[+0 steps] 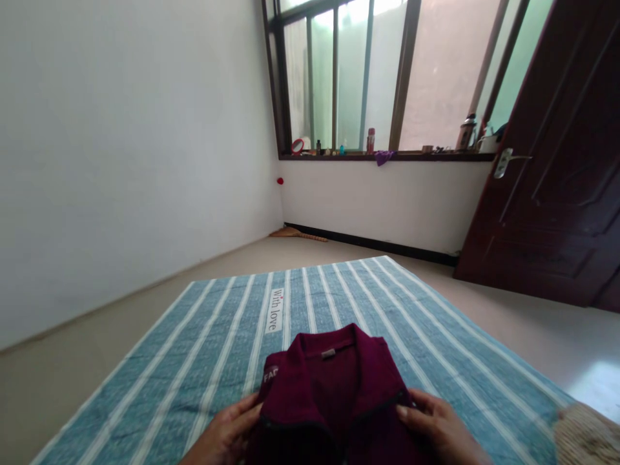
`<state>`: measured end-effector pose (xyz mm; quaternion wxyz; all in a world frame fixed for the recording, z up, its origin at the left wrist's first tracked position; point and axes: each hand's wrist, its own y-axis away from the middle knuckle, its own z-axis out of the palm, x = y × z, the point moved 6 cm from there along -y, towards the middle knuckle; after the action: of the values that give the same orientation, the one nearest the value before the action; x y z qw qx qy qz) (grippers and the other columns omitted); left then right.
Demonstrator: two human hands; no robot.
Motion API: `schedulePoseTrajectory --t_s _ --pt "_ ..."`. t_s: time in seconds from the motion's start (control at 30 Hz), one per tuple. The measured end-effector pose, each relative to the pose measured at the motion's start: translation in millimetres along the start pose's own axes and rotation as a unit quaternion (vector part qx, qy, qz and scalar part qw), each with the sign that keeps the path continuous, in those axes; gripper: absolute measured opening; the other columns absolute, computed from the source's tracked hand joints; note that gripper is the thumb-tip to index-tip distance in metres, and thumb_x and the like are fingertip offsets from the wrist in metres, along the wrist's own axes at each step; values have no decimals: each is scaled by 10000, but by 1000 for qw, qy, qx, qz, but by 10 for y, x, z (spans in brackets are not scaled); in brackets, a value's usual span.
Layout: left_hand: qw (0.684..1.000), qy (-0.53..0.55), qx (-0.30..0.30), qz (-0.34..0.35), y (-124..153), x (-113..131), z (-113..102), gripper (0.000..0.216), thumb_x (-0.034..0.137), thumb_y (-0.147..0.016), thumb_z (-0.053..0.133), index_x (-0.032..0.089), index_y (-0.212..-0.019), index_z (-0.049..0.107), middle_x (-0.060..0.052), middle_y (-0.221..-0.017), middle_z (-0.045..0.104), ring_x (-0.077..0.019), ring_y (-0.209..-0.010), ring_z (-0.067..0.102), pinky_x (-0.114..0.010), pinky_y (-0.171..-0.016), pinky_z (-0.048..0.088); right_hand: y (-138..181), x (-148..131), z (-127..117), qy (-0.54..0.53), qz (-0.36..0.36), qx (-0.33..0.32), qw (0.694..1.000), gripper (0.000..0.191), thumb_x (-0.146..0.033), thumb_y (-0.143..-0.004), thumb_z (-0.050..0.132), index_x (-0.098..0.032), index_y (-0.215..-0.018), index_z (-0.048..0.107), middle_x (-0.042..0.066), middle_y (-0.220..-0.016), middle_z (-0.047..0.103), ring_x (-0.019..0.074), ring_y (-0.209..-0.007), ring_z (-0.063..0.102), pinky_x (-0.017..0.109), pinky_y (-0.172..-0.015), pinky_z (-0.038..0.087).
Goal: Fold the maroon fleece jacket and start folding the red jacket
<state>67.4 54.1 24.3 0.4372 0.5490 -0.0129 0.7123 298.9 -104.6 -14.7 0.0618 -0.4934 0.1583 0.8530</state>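
Note:
A maroon jacket [339, 387] with a collar lies folded on the blue-and-white striped cloth [217, 361], its neck opening facing up and a small label inside. White lettering shows on its left side, and dark zip edging runs along the collar. At the jacket's left edge, my left hand [225, 429] grips the fabric, with the fingertips partly hidden by it. My right hand [438, 423] pinches the opposite edge, thumb on top and the other fingers partly behind the cloth. The jacket's lower part runs out of view at the bottom.
A beige knitted item [586, 436] sits at the lower right edge. Beyond the striped cloth, a broom [295, 233] lies on the floor by the wall. Bottles and a red mirror [297, 146] stand on the window sill [411, 156]. A dark red door [547, 194] is at right.

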Motion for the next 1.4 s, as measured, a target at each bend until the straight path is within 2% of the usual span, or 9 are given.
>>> schedulePoseTrajectory --t_s 0.17,0.33,0.47,0.7,0.83,0.97,1.1,1.27,1.4 --pt "997 -65 -15 32 -486 212 343 480 340 -683 786 198 -1109 616 -30 -783 692 -157 -597 642 -237 -505 506 -328 -649 -398 90 3 46 995 415 -306 -684 754 -175 -1069 673 77 -923 734 244 -855 685 377 -850 488" --pt "997 -60 -18 46 -1277 345 828 372 309 -698 756 201 -1023 610 -4 -713 643 -146 -554 608 -264 -492 511 -964 -1127 -1128 144 22 86 986 334 -224 -692 730 -183 -1018 670 61 -908 732 217 -842 684 351 -821 517" --pt "997 -54 -28 51 -1863 388 1179 275 308 -739 711 192 -958 590 0 -698 613 -147 -536 595 -284 -493 515 -1374 -1490 -1562 158 42 104 981 311 -137 -710 685 -167 -1018 653 54 -874 730 182 -769 685 334 -814 526" --pt "997 -38 -32 62 -2533 453 1568 201 299 -794 649 193 -950 580 -13 -730 616 -154 -568 598 -313 -534 534 -1852 -1942 -1992 204 70 154 964 292 -43 -798 576 -162 -1061 619 44 -896 702 148 -741 668 324 -789 534" --pt "996 -37 -23 73 -2847 546 1724 173 291 -797 647 200 -932 588 -3 -735 611 -140 -558 584 -302 -543 532 -2081 -2143 -2192 247 71 201 945 231 -247 -902 561 -161 -1116 583 50 -1027 644 147 -822 637 337 -740 542" --pt "997 -39 -2 71 -3183 496 1846 163 315 -821 624 191 -920 589 -14 -741 609 -139 -555 578 -330 -572 539 -2259 -2203 -2449 314 64 291 901 308 -327 -904 560 -168 -1168 548 66 -1112 597 171 -890 615 359 -743 538" --pt "996 -60 51 39 -3429 268 1849 235 363 -811 635 156 -903 573 -35 -673 591 -172 -548 570 -405 -582 546 -2354 -1967 -2699 394 68 376 836 289 -347 -901 558 -169 -1129 570 64 -1108 598 179 -906 609 362 -760 531" --pt "995 -68 57 44 -3452 179 1818 320 435 -767 681 165 -908 582 -50 -682 616 -206 -607 606 -416 -590 551 -2400 -1792 -2861 465 44 405 786 277 -370 -909 540 -190 -1115 585 62 -1140 593 189 -951 599 375 -807 513" --pt "994 -70 61 66 -3379 235 1855 247 337 -765 693 148 -884 588 -59 -714 639 -181 -554 598 -383 -551 544 -2404 -1842 -2900 503 15 409 761 289 -362 -906 548 -189 -1136 573 68 -1150 588 189 -959 598 383 -811 513"
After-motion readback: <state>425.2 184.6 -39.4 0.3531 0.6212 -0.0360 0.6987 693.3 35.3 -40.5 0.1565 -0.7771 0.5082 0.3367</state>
